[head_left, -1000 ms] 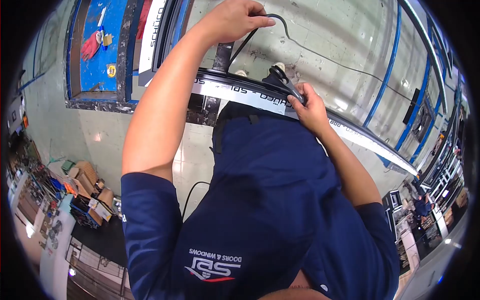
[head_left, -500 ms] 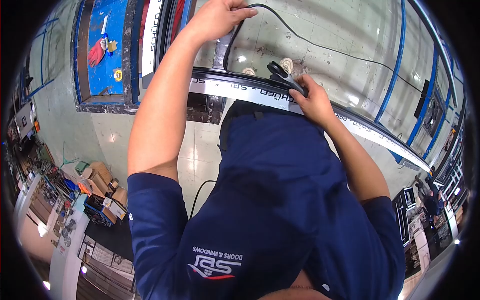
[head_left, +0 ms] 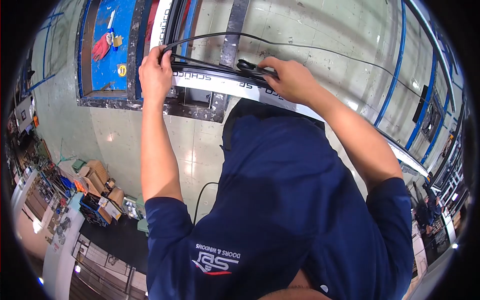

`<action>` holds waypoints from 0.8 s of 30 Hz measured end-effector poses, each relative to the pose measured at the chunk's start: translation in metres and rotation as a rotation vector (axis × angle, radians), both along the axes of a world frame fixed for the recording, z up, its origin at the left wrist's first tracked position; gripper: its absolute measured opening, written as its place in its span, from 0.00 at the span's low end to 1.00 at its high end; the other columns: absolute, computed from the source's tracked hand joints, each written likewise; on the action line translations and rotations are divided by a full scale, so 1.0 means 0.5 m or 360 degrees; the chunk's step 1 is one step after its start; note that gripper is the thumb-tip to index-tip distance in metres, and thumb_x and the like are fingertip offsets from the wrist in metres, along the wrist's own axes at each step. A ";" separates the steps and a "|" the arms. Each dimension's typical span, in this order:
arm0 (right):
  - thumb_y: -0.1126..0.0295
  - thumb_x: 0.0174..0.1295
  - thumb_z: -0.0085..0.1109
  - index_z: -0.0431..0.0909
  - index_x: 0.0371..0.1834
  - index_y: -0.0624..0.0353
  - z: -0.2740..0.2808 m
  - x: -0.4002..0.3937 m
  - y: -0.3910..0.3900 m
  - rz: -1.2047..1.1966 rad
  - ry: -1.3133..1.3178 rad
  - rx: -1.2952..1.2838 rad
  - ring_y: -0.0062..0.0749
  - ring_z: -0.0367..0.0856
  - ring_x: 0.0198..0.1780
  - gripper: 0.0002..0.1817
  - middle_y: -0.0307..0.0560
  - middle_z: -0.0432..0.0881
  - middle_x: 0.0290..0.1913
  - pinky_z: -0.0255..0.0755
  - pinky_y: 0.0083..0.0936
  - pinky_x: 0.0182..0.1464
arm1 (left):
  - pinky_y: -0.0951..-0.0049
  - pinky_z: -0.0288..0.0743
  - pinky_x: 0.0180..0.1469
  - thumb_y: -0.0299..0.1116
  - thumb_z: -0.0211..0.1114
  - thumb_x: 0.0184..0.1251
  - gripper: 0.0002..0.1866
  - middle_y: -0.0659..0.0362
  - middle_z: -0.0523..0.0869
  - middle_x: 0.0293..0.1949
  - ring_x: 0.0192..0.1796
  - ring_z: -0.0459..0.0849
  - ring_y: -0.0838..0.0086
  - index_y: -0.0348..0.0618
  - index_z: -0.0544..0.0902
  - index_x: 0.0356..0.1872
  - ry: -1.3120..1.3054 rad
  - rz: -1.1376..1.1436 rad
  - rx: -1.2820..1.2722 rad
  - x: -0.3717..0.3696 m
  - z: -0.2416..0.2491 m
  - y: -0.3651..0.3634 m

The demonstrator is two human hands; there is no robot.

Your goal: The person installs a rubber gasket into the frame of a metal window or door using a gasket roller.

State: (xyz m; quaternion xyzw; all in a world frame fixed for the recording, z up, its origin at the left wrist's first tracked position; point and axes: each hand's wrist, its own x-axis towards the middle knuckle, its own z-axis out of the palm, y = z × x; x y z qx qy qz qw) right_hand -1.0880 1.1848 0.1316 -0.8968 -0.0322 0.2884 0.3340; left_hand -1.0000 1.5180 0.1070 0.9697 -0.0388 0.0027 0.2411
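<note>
A black rubber gasket strip (head_left: 280,44) loops from the corner of a window frame (head_left: 230,87) out to the right. At that corner, my left hand (head_left: 156,72) pinches the strip between thumb and fingers. My right hand (head_left: 292,80) is closed around a black and grey hand tool (head_left: 246,66) with a rounded black end, which lies close over the near frame profile. The strip also runs along this profile between my two hands. White film printed with black lettering covers the profile's near side.
Left of the frame, a blue board (head_left: 107,55) carries a red glove (head_left: 101,47), a marker and a yellow tape roll (head_left: 122,70). Blue-edged supports (head_left: 391,85) stand to the right. Boxes (head_left: 95,175) and a dark mat lie behind on the left.
My left hand has come down and left to the frame corner with the strip. My right hand has moved left along the profile with the tool.
</note>
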 end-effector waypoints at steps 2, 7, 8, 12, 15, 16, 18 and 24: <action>0.63 0.69 0.59 0.82 0.57 0.49 0.029 0.032 0.023 0.0151 0.0125 -0.0127 0.54 0.87 0.48 0.15 0.51 0.90 0.41 0.79 0.48 0.51 | 0.55 0.80 0.50 0.35 0.67 0.72 0.10 0.48 0.90 0.40 0.45 0.88 0.50 0.43 0.86 0.48 -0.0061 0.0115 -0.0095 -0.023 -0.012 0.007; 0.64 0.68 0.60 0.82 0.59 0.48 0.019 0.065 0.033 0.0324 0.0029 -0.0207 0.52 0.86 0.52 0.17 0.53 0.89 0.47 0.78 0.45 0.54 | 0.65 0.80 0.43 0.25 0.64 0.67 0.09 0.53 0.90 0.35 0.37 0.88 0.66 0.41 0.86 0.46 0.0007 0.0325 -0.0607 -0.045 -0.044 0.010; 0.66 0.68 0.60 0.82 0.59 0.48 0.012 0.066 0.029 0.0257 -0.0074 -0.0066 0.52 0.86 0.53 0.17 0.54 0.89 0.48 0.78 0.44 0.55 | 0.65 0.80 0.43 0.25 0.64 0.67 0.09 0.53 0.90 0.35 0.37 0.88 0.66 0.41 0.86 0.46 -0.0008 0.0347 -0.0626 -0.047 -0.052 0.014; 0.73 0.66 0.59 0.81 0.60 0.51 -0.032 0.054 -0.002 0.0146 -0.0001 0.0098 0.52 0.85 0.56 0.18 0.54 0.88 0.49 0.78 0.43 0.56 | 0.75 0.77 0.41 0.27 0.66 0.68 0.09 0.60 0.87 0.32 0.34 0.82 0.80 0.41 0.86 0.47 0.0077 0.0392 -0.0683 -0.054 -0.068 0.013; 0.72 0.63 0.62 0.81 0.53 0.56 -0.089 0.046 0.000 0.0017 0.0132 0.0103 0.48 0.86 0.49 0.15 0.56 0.88 0.45 0.77 0.37 0.53 | 0.72 0.77 0.37 0.28 0.67 0.62 0.09 0.60 0.84 0.27 0.30 0.81 0.76 0.39 0.87 0.42 -0.0059 0.0404 -0.0690 -0.049 -0.066 0.012; 0.71 0.61 0.64 0.82 0.50 0.58 -0.111 0.042 0.009 -0.0135 0.0194 0.0130 0.46 0.85 0.47 0.14 0.57 0.87 0.43 0.76 0.35 0.52 | 0.72 0.77 0.37 0.28 0.68 0.61 0.08 0.60 0.84 0.27 0.29 0.81 0.76 0.39 0.87 0.41 -0.0064 0.0404 -0.0676 -0.049 -0.069 0.013; 0.65 0.59 0.69 0.82 0.42 0.60 -0.150 0.046 0.049 -0.0420 0.0115 0.0335 0.43 0.83 0.41 0.13 0.54 0.87 0.38 0.75 0.34 0.50 | 0.71 0.76 0.36 0.28 0.68 0.61 0.08 0.60 0.83 0.26 0.29 0.80 0.76 0.39 0.86 0.41 -0.0080 0.0401 -0.0664 -0.045 -0.077 0.016; 0.55 0.58 0.75 0.86 0.39 0.61 -0.155 0.089 0.138 -0.0400 0.0419 0.0181 0.43 0.88 0.41 0.19 0.53 0.89 0.37 0.78 0.35 0.49 | 0.70 0.76 0.34 0.27 0.69 0.57 0.08 0.59 0.83 0.25 0.27 0.80 0.74 0.39 0.86 0.38 -0.0163 0.0337 -0.0725 -0.046 -0.096 0.026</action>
